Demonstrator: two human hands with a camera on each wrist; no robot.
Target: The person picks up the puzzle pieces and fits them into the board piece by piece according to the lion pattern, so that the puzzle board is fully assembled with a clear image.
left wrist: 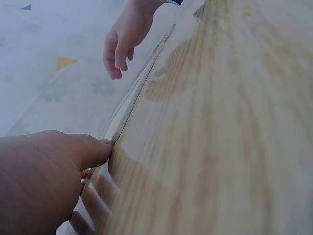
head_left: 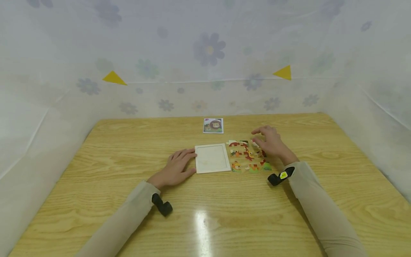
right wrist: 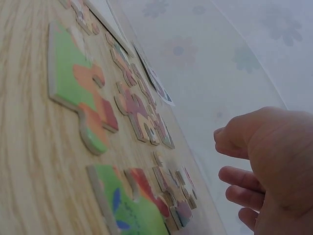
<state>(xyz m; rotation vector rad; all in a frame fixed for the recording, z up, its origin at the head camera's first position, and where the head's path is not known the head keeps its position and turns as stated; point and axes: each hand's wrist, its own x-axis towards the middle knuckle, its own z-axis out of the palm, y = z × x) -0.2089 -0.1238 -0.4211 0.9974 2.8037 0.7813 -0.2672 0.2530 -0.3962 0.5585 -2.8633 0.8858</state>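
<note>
My left hand (head_left: 176, 167) rests on the table against the left edge of a white square puzzle tray (head_left: 211, 159). Its fingers lie extended, and in the left wrist view the thumb (left wrist: 93, 151) touches the tray's edge. To the right of the tray, cardboard jigsaw pieces (head_left: 248, 154) lie in loose rows, separate from one another. Above their right side hovers my right hand (head_left: 270, 141), fingers loosely bent, holding nothing. The right wrist view shows a green and orange piece (right wrist: 68, 66) flat on the wood, apart from that hand (right wrist: 279, 161). Some pieces are partly hidden beneath the hand.
A small picture card (head_left: 213, 126) with a lion lies behind the tray. The wooden table (head_left: 144, 142) is bounded by a flowered white curtain (head_left: 179, 64) at the back and sides. Two yellow triangles (head_left: 284, 72) hang on the back curtain.
</note>
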